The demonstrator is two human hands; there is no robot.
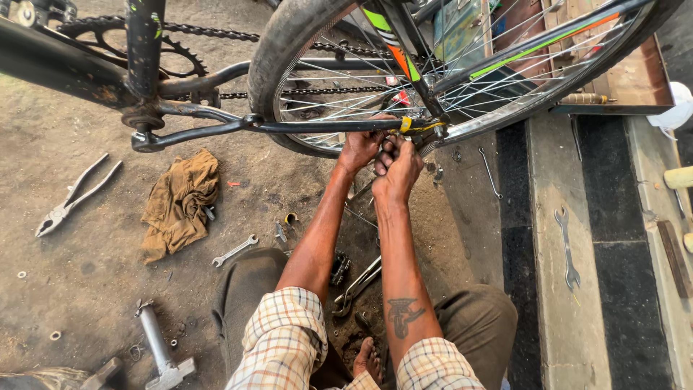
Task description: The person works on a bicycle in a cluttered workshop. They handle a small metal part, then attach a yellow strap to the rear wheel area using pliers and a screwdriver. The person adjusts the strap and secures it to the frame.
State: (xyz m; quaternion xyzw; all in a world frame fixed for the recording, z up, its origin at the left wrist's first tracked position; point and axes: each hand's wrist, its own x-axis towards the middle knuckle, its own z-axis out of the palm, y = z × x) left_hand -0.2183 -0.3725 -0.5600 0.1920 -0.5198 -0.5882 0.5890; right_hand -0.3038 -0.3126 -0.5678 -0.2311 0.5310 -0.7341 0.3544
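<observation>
An upturned black bicycle fills the top of the head view, its rear wheel [303, 43] spoked and its chain [216, 34] running left to the chainring. My left hand [359, 148] grips the chainstay [317, 126] close to the wheel axle [433, 128]. My right hand [397, 167] is closed just below the axle, fingers curled on something small I cannot make out. A yellow band [406, 124] wraps the frame beside the axle. My forearms reach up from checked sleeves.
On the dirt floor lie pliers [68, 202], a brown rag [179, 202], a small spanner [234, 250], a metal hammer-like tool [159, 347] and more pliers [357, 285] between my knees. A spanner [568, 247] rests on the stone step at right, a hooked rod [489, 172] nearby.
</observation>
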